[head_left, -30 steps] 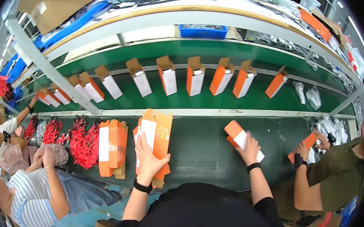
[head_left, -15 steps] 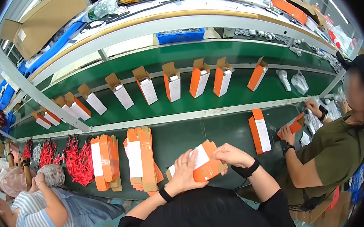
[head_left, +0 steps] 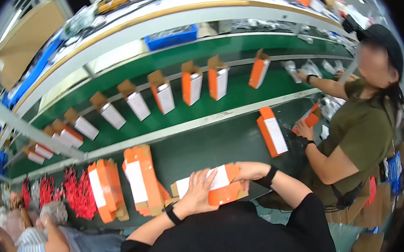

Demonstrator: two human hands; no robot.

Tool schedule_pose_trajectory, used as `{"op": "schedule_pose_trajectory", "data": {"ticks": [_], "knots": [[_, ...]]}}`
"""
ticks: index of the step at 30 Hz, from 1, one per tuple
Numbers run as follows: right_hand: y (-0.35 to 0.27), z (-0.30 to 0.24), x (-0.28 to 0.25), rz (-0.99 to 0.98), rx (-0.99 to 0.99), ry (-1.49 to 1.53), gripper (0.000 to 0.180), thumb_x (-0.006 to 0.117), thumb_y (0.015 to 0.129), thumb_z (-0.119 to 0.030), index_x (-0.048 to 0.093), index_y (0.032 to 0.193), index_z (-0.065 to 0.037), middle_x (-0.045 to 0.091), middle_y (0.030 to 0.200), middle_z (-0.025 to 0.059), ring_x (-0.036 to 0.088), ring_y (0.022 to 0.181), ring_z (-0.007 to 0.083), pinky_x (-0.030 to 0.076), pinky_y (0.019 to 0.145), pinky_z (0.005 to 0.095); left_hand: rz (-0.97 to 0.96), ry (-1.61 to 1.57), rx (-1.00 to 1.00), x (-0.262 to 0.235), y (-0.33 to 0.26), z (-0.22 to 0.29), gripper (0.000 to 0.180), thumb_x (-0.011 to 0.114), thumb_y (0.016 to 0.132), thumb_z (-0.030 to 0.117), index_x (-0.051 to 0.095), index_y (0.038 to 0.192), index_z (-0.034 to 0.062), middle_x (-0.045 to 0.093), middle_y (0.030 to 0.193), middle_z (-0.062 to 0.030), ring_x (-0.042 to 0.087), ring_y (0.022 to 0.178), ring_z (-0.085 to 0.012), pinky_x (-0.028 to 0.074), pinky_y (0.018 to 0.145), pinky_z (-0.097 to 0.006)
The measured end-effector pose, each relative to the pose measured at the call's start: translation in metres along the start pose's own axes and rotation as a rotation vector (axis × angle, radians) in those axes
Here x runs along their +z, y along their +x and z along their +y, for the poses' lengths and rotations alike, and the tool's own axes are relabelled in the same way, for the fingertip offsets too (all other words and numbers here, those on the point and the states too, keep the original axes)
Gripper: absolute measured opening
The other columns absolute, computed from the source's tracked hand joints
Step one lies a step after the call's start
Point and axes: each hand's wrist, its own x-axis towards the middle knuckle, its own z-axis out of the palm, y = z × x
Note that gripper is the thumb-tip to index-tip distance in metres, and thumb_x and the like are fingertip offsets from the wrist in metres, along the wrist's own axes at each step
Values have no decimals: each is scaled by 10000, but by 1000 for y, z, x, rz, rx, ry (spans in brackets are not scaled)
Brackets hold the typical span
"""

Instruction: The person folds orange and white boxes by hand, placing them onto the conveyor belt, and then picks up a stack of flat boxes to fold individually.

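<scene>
Close to my body I hold an orange and white carton (head_left: 226,196) lying on its side above the dark bench. My left hand (head_left: 196,193) grips it from the left, its fingers over the white panel. At the right end, my right hand (head_left: 253,170) has its fingers curled at the end flaps; the fingertips are partly hidden. A white panel with a brown flap sticks out left of my left fingers. To my left lie two stacks of flattened orange and white cartons, the nearer stack (head_left: 142,179) and the farther stack (head_left: 106,189). A formed carton (head_left: 272,132) stands to the right.
Open-topped cartons (head_left: 165,98) stand in a row on the green belt (head_left: 116,138) behind a pale rail. Red corded bundles (head_left: 79,194) lie at left. A co-worker (head_left: 352,137) at right holds an orange carton (head_left: 312,116) and reaches toward plastic-bagged parts. Another person (head_left: 54,244) sits at left.
The view has swung to the right. My right hand has lowered against the carton's right end, and the carton lies more level. The co-worker's far arm now reaches to the belt.
</scene>
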Motion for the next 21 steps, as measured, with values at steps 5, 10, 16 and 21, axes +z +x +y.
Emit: {"op": "schedule_pose_trajectory", "data": {"ticks": [5,10,16,21], "knots": [[-5,30,-2,-9,-55,140,333,579,903,-179,582,1199,-27,667,864,111,659,564,167,550,468,230,-211,-55,-177,-10,13,10,1060,816,614,216,181,1445,43,552,1192,-210,538,1102,-367,434,959,-398],[-37,1,33,299,-558,322,395,514,946,-275,526,1299,-98,652,854,73,619,571,125,528,528,230,67,-681,-399,1,12,-14,1072,858,594,97,202,1440,51,578,1196,-127,567,1105,-236,459,941,-361],[0,12,61,896,-647,-257,174,535,900,-177,566,1005,-42,615,880,143,625,805,269,496,684,364,-64,-760,-284,24,7,-40,1192,883,584,144,84,1466,73,390,1377,-149,393,1283,-253,324,1064,-392],[-20,-21,42,586,-267,-466,232,541,873,-162,449,1026,-14,617,742,175,634,545,271,505,503,344,-162,-907,-455,11,7,-10,915,719,802,198,73,1441,97,365,1362,-180,436,1207,-265,364,1015,-385]]}}
